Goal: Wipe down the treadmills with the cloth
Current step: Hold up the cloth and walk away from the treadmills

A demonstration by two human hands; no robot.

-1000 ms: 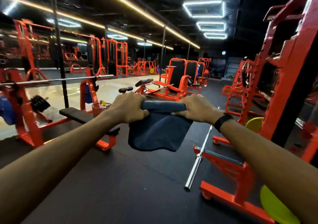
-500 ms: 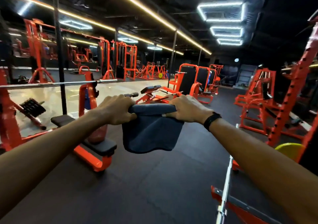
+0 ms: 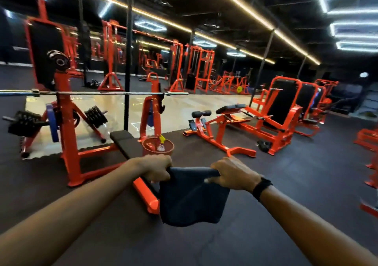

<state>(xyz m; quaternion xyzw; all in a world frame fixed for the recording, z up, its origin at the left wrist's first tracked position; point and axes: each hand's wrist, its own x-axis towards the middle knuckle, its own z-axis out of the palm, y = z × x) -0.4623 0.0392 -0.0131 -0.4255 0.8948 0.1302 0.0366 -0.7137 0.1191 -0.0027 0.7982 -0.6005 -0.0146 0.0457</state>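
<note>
While held out at arm's length, stretched between both hands: dark cloth (image 3: 192, 196), hanging slack over black floor (image 3: 286, 184). Far left — stacked weight plates (image 3: 24, 122) on an orange rack (image 3: 67, 122), steel barbell (image 3: 92, 92) resting across it. Next, black bench pad (image 3: 124, 141), then an orange bucket (image 3: 158, 147) just beyond the knuckles. Left hand (image 3: 155, 169) fisted, fingers curled round the cloth's left top corner. Right hand (image 3: 233, 173) gripping the right top corner likewise, black wristband (image 3: 261, 188) behind it. Further right — orange seated machines (image 3: 282, 110) with black backrests.
</note>
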